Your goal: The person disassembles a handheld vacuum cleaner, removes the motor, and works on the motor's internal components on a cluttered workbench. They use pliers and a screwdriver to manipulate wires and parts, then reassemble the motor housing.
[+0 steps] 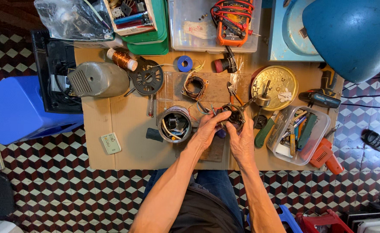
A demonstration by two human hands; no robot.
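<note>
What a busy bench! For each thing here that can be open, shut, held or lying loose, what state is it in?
Small motor part: held by both hands.
Left hand: closed on the part.
Right hand: closed on the part.
Clear tool tub: open, lidless.
Metal can: upright, open top.
Copper wire spool: lying on its side.

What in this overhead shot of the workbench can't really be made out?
All in the head view:
- The dark motor part: both hands cover its near side; the left hand and right hand hide the fingers' grip.
- The tin: contents too small to tell.
- The meter: cut off by the top edge.
- The blue lamp shade: hides the bench corner beneath.
</note>
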